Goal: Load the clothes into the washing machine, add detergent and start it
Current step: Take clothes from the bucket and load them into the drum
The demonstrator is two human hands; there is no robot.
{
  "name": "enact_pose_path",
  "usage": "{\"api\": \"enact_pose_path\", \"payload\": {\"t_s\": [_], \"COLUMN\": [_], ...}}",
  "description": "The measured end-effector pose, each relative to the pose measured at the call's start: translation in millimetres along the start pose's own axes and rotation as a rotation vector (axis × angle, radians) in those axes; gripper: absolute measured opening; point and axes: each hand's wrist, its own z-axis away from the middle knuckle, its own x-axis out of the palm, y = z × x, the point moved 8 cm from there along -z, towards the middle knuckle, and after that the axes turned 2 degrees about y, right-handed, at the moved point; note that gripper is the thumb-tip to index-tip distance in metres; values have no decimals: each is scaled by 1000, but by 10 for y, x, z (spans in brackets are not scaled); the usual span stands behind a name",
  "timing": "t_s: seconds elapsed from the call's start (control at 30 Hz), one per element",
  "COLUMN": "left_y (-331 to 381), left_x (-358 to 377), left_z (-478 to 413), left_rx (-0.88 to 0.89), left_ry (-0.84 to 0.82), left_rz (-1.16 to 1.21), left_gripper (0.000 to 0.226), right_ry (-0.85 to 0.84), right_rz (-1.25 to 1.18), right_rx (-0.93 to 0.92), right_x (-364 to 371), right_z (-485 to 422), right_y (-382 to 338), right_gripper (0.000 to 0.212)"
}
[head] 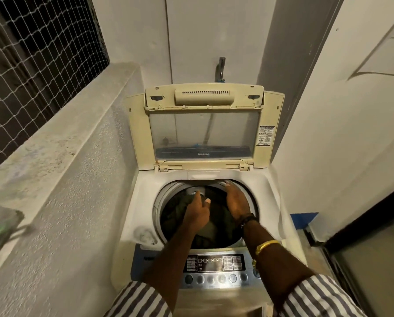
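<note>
Hands reach into the round tub [159,202] of a top-loading washing machine [132,213], both arms coming up from 6 o'clock in striped sleeves [141,300]. The left hand [197,210] is near the middle of the tub, back side up, with one finger pointing toward 12 o'clock and the thumb sticking out to 3 o'clock. Its other fingers are tucked out of sight, so I cannot tell if it holds any cloth. The right hand [237,203] lies flat with straight fingers and holds nothing; its tips are near the tub's rim at about 1 o'clock. It wears a dark band [247,219] at the wrist and a shiny gold bangle [265,245] farther down the arm. The clothes [216,227] are inside the tub, under both hands, dark green, soft and crumpled. The lid [202,133] stands up at 12 o'clock, cream plastic with a see-through window. At 6 o'clock is the control panel [214,263] with a row of round buttons [232,277], partly hidden by the arms. A small pocket [145,235] with white stuff sits at 8 o'clock of the tub. A metal tap [221,67] is on the wall behind. A rough grey ledge [54,145] and a rope net [31,53] are at 10 o'clock, and something blue [303,219] at 3 o'clock.
</note>
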Motion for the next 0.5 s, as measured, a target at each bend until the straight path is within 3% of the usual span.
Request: {"api": "enact_pose_path", "payload": {"t_s": [0.5], "left_y": [396], "left_x": [56], "left_z": [708], "left_rx": [146], "left_ry": [285], "left_rz": [201], "left_gripper": [45], "right_ry": [166], "right_rz": [-259], "right_rx": [-104], "right_x": [-314], "right_z": [550], "right_y": [-56], "right_gripper": [24]}}
